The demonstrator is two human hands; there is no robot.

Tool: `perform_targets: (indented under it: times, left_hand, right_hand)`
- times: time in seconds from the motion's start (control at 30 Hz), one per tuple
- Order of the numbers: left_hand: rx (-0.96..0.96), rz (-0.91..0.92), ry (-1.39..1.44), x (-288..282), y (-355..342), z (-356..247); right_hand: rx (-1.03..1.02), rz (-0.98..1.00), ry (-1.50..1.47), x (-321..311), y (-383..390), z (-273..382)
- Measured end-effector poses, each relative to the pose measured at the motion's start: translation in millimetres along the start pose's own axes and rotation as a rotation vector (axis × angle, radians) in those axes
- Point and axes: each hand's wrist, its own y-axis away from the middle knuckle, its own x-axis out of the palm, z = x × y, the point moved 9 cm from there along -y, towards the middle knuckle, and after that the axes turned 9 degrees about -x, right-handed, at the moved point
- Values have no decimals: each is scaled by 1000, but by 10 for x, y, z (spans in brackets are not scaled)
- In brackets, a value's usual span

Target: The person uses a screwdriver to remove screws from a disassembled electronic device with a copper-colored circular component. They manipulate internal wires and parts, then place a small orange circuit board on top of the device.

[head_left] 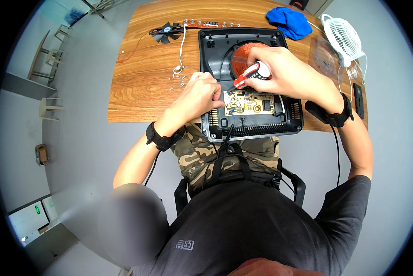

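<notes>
Head: right grip (pixel 282 69) closed around screwdriver (pixel 250 74)

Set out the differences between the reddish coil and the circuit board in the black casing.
Shape: the reddish coil is round, while the circuit board is roughly rectangular.
Look: the coil is reddish-orange; the board is pale tan, dotted with small components.
Position: the board lies nearer the person, the coil farther away and partly hidden by the right hand.
Shared: both sit in the black casing.

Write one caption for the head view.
Right hand holds a red-white tool over an opened black appliance; left hand is beside its circuit board.
</notes>
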Motion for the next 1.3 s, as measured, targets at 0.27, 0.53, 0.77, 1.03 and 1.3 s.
perform_targets:
  times: [0.27,0.53,0.77,1.03,1.3]
  left_hand:
    - [7,-12,-11,13,2,16]
    - [-8,-17,-15,29,0,45]
    - [-32,37,-46,49,-11,45]
    - [-61,70,-61,66,-30,57]
    - [-39,49,-78,48,-10,40]
  right_hand:
    - [-50,75,30,67,-275,67]
    - [-99,73,177,28,-583,89]
    - [-5,168,290,57,-606,78]
    - [-75,60,257,32,-570,239]
    - [-151,228,333,99,-637,272]
